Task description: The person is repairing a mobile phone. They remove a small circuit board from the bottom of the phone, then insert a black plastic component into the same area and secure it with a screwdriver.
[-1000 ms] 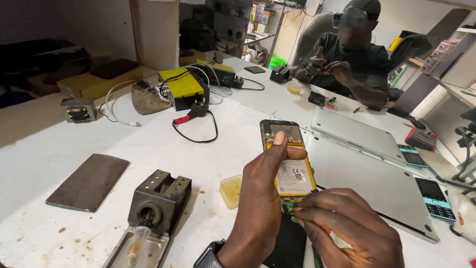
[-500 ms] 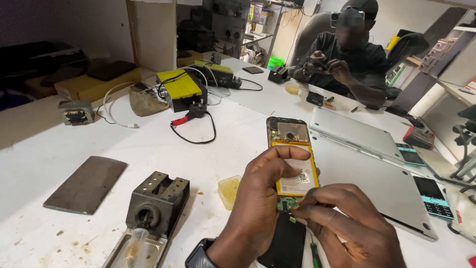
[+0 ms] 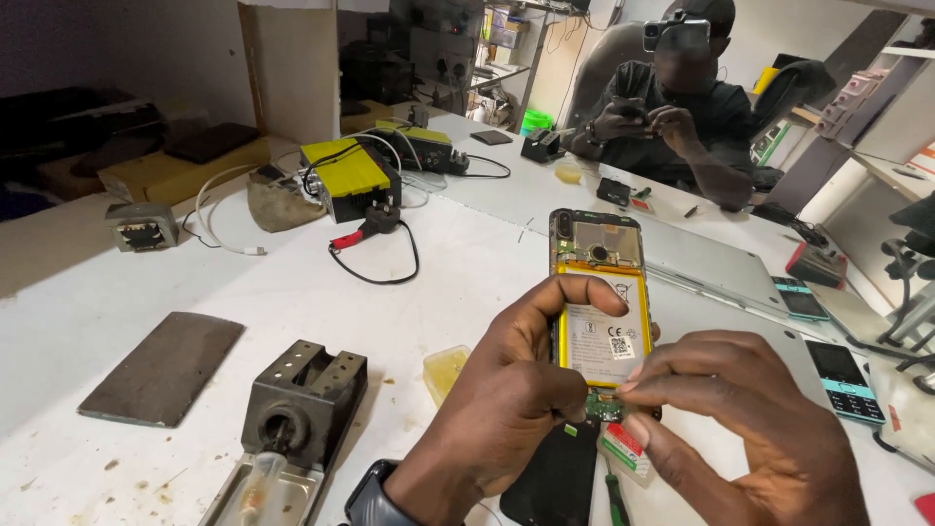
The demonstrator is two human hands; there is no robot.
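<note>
The left hand (image 3: 506,409) holds an open phone (image 3: 599,302) up over the near edge of the white table (image 3: 292,292). Its fingers are curled tight around the phone's left side, and the thumb lies across the front, touching the battery (image 3: 606,336). The phone has no back cover. You can see its yellow frame, the white battery and the dark top part with the camera hole. The phone stands almost upright.

The right hand (image 3: 740,429) is at the bottom of the phone. Its thumb and first fingers are pressed together in a pinch on the small green board (image 3: 606,406) there. What is between the fingertips is too small to tell.

Under the hands, at the near edge, lie a black cover (image 3: 550,482) and a green screwdriver (image 3: 616,497). Just left of the left hand is a small yellow tub (image 3: 446,370). More to the left stands a black iron stand (image 3: 302,399) with a metal tray. A dark flat pad (image 3: 161,368) lies near the left edge.

Farther back sits a yellow box (image 3: 343,173) with black and white wires beside it. A grey laptop (image 3: 721,268) lies shut toward the right side, with two small phones (image 3: 842,375) near the right edge.

At the far side another person (image 3: 682,107) sits holding something dark in both hands.
</note>
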